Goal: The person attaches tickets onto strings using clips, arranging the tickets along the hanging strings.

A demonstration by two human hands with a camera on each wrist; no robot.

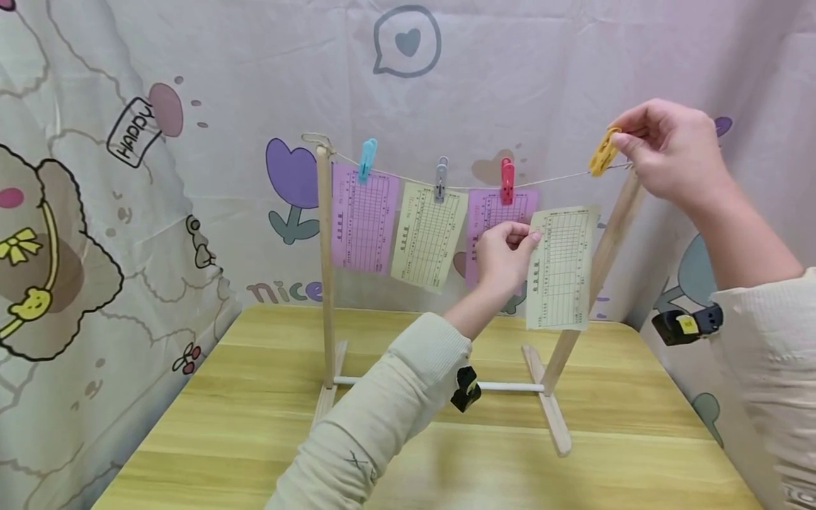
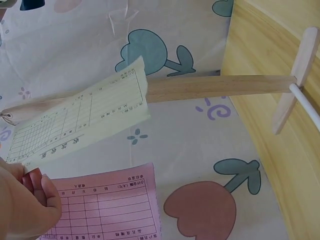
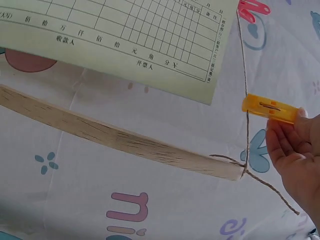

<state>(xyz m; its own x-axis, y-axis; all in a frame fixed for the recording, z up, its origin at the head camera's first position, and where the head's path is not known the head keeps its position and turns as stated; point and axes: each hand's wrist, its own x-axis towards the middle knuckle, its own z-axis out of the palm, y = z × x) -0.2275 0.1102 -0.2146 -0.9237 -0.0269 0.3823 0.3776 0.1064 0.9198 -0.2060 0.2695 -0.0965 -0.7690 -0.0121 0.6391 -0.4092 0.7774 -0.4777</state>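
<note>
My left hand (image 1: 503,258) pinches a pale green printed form (image 1: 561,276) by its left edge, just below the string (image 1: 554,179). Between the thumb and fingers of my right hand (image 1: 669,152) is a yellow clothespin (image 1: 604,152), its tip at the string near the right post. In the right wrist view the clothespin (image 3: 270,108) crosses the string, while the held form (image 3: 125,45) hangs apart from it. Behind my left hand a pink form (image 1: 500,209) hangs from a red clothespin (image 1: 507,180).
Farther left, a grey clothespin (image 1: 441,179) holds another pale green form (image 1: 428,237), and a blue one (image 1: 367,161) holds a pink form (image 1: 363,219). Two wooden posts, left (image 1: 326,269) and right (image 1: 612,244), stand on the wooden table (image 1: 210,411), joined low down by a white rod (image 1: 510,387).
</note>
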